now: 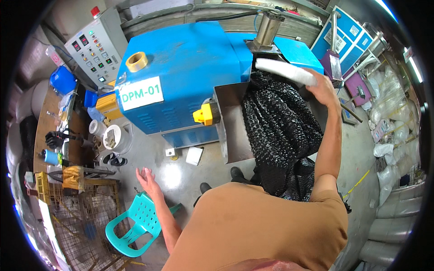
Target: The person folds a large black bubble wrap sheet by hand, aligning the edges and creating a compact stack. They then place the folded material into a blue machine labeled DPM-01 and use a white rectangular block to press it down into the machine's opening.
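My right hand (326, 89) is closed around one end of a long white object (287, 71), perhaps a roll or wad of plastic; its exact kind I cannot make out. It is held above a heap of shiny black sheet with a speckled, perforated look (282, 122). The black sheet hangs from the opening of a blue machine (181, 58), over a metal chute (235, 131), down toward the floor by my legs. Out to the left, my left hand (148, 180) is empty, fingers spread, above a teal plastic chair (142, 216).
A control cabinet (97, 47) with buttons and a red lamp stands behind left. A tape roll (136, 62) lies on the machine, and a yellow switch box (204, 114) juts from its side. White buckets (118, 139) and a wire cage (77, 217) are at left; plastic bags (391, 113) line the right.
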`<state>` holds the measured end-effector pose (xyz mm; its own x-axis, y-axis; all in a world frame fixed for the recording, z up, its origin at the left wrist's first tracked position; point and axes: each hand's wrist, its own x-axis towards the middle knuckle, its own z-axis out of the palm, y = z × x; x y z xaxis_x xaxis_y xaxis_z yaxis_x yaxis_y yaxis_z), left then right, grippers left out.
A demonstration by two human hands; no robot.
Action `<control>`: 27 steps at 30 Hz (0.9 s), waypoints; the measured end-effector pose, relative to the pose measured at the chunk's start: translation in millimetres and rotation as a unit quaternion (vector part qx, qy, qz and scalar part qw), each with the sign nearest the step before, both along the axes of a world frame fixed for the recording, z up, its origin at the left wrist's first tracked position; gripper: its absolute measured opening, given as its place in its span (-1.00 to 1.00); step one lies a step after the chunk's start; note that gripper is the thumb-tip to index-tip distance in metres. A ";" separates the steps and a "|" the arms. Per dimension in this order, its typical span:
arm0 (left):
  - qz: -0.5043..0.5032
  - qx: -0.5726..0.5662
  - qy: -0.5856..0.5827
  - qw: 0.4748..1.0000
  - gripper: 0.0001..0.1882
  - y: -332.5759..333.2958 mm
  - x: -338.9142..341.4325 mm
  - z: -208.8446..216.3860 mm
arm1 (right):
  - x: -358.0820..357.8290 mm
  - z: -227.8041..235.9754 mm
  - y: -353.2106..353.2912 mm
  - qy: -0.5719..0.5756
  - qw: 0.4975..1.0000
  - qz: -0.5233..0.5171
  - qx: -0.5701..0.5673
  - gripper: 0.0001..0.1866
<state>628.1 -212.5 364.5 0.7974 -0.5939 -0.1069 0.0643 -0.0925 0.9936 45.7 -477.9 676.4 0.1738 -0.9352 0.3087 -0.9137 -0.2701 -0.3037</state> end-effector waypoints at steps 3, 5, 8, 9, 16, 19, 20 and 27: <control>-0.071 -0.069 -0.008 0.995 -0.44 -42.0 -43.4 73.4 | -34.7 -30.5 -6.2 -0.007 0.999 0.005 0.033 -0.32; -0.151 -0.119 -0.024 0.981 -0.52 -67.9 -85.7 122.8 | -48.4 -62.1 -23.5 -0.013 0.997 0.009 0.073 -0.33; -0.276 -0.181 -0.013 0.944 -0.58 -107.8 -161.2 162.7 | -57.5 -124.7 -55.9 0.035 0.999 0.031 0.028 -0.45; -0.318 -0.200 -0.007 0.927 -0.59 -121.2 -187.2 168.5 | -58.9 -144.7 -63.7 0.030 0.996 0.075 -0.028 -0.43; -0.541 0.018 -0.119 0.832 -0.40 -215.7 -341.6 106.4 | -64.3 -219.2 -90.6 0.035 0.995 0.069 -0.061 -0.30; -0.534 0.140 -0.126 0.824 -0.18 -241.6 -370.2 52.4 | -61.7 -232.3 -110.1 0.015 0.997 0.055 -0.046 -0.30; -0.516 0.176 -0.138 0.827 -0.11 -248.7 -376.7 35.9 | -59.7 -232.5 -113.6 0.019 0.998 0.054 -0.041 -0.30; -0.460 0.155 -0.169 0.858 0.36 -295.4 -433.8 -19.9 | -55.2 -240.4 -157.2 -0.015 0.998 0.057 -0.006 -0.27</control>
